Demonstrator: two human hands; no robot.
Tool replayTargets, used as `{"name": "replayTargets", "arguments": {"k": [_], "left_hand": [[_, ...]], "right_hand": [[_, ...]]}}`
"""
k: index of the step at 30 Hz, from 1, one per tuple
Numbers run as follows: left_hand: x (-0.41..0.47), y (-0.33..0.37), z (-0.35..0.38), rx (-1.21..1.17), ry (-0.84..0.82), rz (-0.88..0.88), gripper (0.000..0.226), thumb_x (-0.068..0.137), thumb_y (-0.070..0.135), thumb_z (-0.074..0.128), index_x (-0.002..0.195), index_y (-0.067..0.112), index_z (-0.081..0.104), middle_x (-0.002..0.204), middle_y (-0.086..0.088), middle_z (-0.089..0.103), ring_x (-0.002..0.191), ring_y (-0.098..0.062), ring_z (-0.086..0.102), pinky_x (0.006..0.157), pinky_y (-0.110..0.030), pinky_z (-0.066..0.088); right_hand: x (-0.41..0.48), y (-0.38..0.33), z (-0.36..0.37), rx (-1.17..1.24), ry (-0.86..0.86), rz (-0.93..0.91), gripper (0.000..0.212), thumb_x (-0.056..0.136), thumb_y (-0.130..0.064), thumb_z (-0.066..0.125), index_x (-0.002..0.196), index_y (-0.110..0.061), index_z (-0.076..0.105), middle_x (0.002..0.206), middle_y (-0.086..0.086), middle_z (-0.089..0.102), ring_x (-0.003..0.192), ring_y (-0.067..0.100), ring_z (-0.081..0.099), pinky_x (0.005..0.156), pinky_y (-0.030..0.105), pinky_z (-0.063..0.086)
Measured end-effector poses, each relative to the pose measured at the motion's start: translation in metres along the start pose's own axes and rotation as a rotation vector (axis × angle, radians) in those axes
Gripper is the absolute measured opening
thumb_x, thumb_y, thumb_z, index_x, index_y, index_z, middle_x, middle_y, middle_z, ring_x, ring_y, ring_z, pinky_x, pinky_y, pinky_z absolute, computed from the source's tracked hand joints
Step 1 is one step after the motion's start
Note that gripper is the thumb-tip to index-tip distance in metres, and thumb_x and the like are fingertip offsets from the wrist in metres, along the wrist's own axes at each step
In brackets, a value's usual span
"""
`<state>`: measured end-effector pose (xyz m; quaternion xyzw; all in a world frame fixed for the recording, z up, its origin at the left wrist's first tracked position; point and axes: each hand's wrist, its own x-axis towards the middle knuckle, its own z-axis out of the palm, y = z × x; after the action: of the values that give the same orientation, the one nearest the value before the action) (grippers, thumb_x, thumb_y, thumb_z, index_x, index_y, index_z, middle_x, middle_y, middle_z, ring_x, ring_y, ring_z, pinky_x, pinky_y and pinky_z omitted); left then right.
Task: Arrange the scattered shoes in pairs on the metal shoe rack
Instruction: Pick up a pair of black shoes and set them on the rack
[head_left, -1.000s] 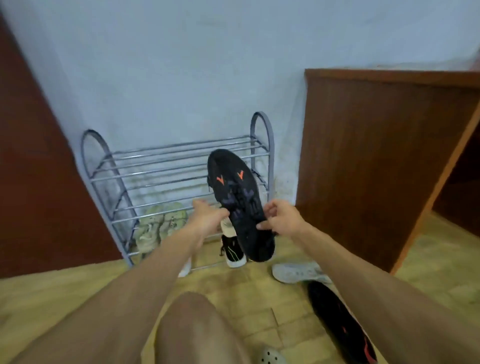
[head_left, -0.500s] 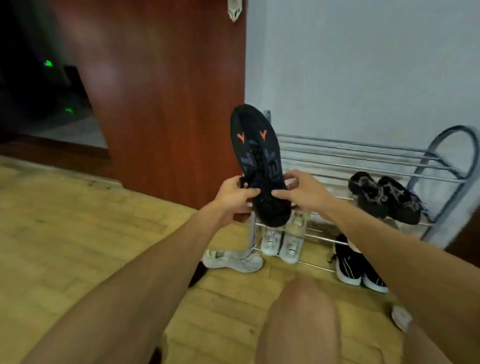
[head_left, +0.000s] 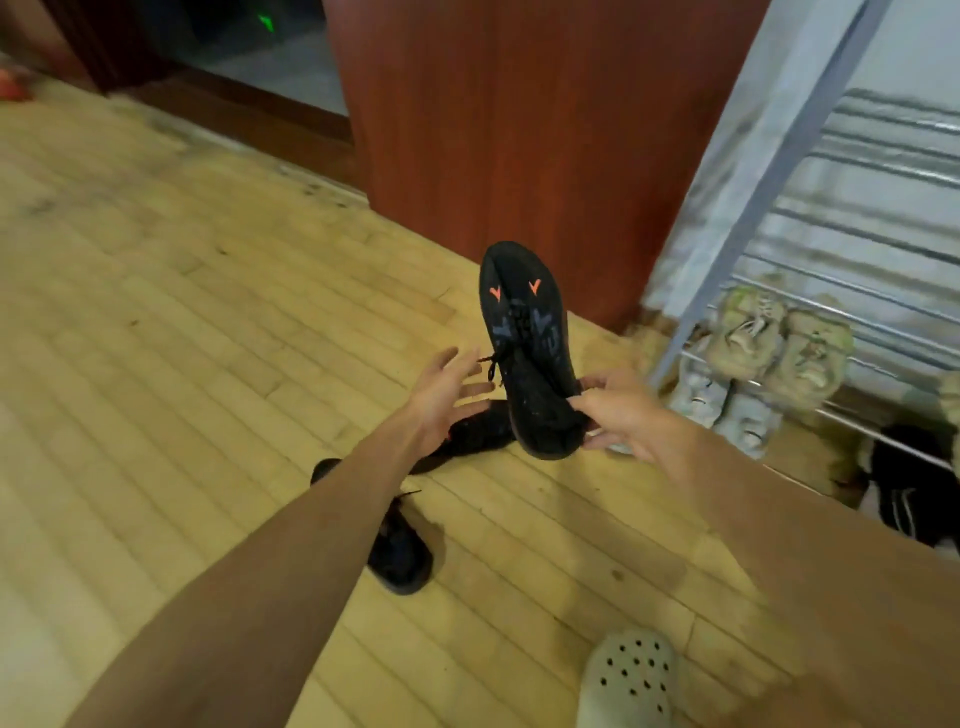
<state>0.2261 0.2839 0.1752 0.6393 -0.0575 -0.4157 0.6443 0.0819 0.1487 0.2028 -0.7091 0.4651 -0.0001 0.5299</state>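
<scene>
My right hand (head_left: 621, 413) grips the heel end of a black shoe with two orange marks (head_left: 524, 338), held toe-up above the floor. My left hand (head_left: 447, 387) is off the shoe, fingers spread, just left of it. Below that hand a matching black shoe (head_left: 483, 428) lies on the floor. Another dark shoe (head_left: 400, 551) lies nearer me under my left forearm. The metal shoe rack (head_left: 779, 156) stands at the right, with a beige pair (head_left: 779, 343) on a shelf, a pale grey pair (head_left: 727, 405) below and a black pair (head_left: 909, 493) at the far right.
A white perforated clog (head_left: 628, 675) is at the bottom of the view. A red-brown wooden panel (head_left: 493, 130) stands behind the shoe, left of the rack. Wooden floor (head_left: 182, 338) stretches to the left toward a dark doorway.
My view has swung left and down, so the rack now sits at the right. My left hand has let go of the black shoe and opened; my right hand still holds it.
</scene>
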Motion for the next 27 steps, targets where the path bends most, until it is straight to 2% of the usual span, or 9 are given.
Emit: {"name": "replayTargets", "arguments": {"k": [3,7,11,13,16,20,24,25,27], "left_hand": [[0.016,-0.039,-0.052,0.058,0.199,-0.104,0.057,0.097,0.026,0.05,0.147,0.012,0.026,0.128,-0.009,0.052,0.113,-0.027,0.058,0.094,-0.037,0.049],[0.02,-0.111,-0.108,0.261,0.477,-0.387,0.046,0.09,0.018,0.053,0.134,0.004,0.047,0.109,-0.014,0.056,0.097,-0.028,0.056,0.082,-0.038,0.051],[0.015,-0.19,-0.14,0.36,0.63,-0.533,0.052,0.086,0.02,0.05,0.136,0.009,0.044,0.134,-0.019,0.05,0.117,-0.041,0.053,0.094,-0.049,0.05],[0.005,-0.213,-0.136,0.27,0.652,-0.588,0.054,0.087,0.019,0.048,0.14,0.008,0.042,0.138,-0.016,0.047,0.114,-0.039,0.053,0.095,-0.045,0.048],[-0.002,-0.23,-0.124,0.128,0.647,-0.633,0.044,0.093,0.021,0.051,0.132,0.002,0.048,0.107,-0.013,0.053,0.082,-0.028,0.055,0.083,-0.04,0.047],[0.002,-0.245,-0.114,0.116,0.669,-0.613,0.042,0.09,0.024,0.06,0.127,0.006,0.052,0.091,-0.006,0.053,0.083,-0.025,0.054,0.089,-0.042,0.053],[0.004,-0.244,-0.116,0.001,0.619,-0.623,0.043,0.088,0.016,0.064,0.125,0.0,0.049,0.098,-0.014,0.057,0.063,-0.021,0.05,0.065,-0.035,0.049],[0.002,-0.24,-0.115,-0.058,0.575,-0.63,0.043,0.087,0.013,0.064,0.125,0.001,0.048,0.096,-0.014,0.058,0.064,-0.019,0.05,0.064,-0.033,0.048],[-0.001,-0.232,-0.109,-0.194,0.525,-0.629,0.037,0.088,0.008,0.062,0.122,0.005,0.048,0.093,-0.011,0.057,0.074,-0.018,0.052,0.078,-0.032,0.05]], "right_hand": [[0.017,0.032,0.03,-0.002,-0.025,0.055,0.009,0.084,-0.012,0.068,0.092,-0.016,0.067,0.097,0.009,0.071,0.084,0.023,0.067,0.062,0.031,0.058],[0.023,0.073,0.055,-0.002,-0.058,0.118,0.02,0.082,-0.012,0.07,0.1,-0.02,0.065,0.097,0.008,0.07,0.091,0.026,0.067,0.07,0.036,0.06],[0.014,0.108,0.064,0.023,-0.104,0.166,0.032,0.082,-0.01,0.072,0.112,-0.015,0.065,0.091,0.003,0.069,0.092,0.024,0.067,0.074,0.038,0.06],[0.013,0.121,0.063,0.008,-0.125,0.167,0.033,0.081,-0.008,0.072,0.114,-0.014,0.066,0.083,-0.004,0.066,0.09,0.022,0.066,0.075,0.038,0.059],[0.013,0.131,0.061,0.0,-0.132,0.154,0.038,0.082,-0.009,0.071,0.119,-0.013,0.065,0.083,-0.006,0.065,0.09,0.021,0.065,0.071,0.036,0.058],[0.014,0.148,0.067,0.014,-0.112,0.188,0.037,0.081,-0.011,0.073,0.118,-0.013,0.066,0.102,0.004,0.071,0.092,0.024,0.069,0.072,0.04,0.061],[0.01,0.15,0.069,0.022,-0.11,0.2,0.025,0.083,-0.013,0.071,0.109,-0.014,0.069,0.104,0.01,0.072,0.09,0.025,0.069,0.069,0.037,0.062],[0.008,0.148,0.068,0.026,-0.116,0.203,0.024,0.084,-0.012,0.07,0.108,-0.014,0.069,0.103,0.011,0.072,0.089,0.025,0.069,0.067,0.035,0.061],[0.003,0.143,0.066,0.011,-0.122,0.203,0.026,0.086,-0.012,0.068,0.112,-0.012,0.068,0.104,0.01,0.07,0.091,0.025,0.068,0.061,0.03,0.06]]}}
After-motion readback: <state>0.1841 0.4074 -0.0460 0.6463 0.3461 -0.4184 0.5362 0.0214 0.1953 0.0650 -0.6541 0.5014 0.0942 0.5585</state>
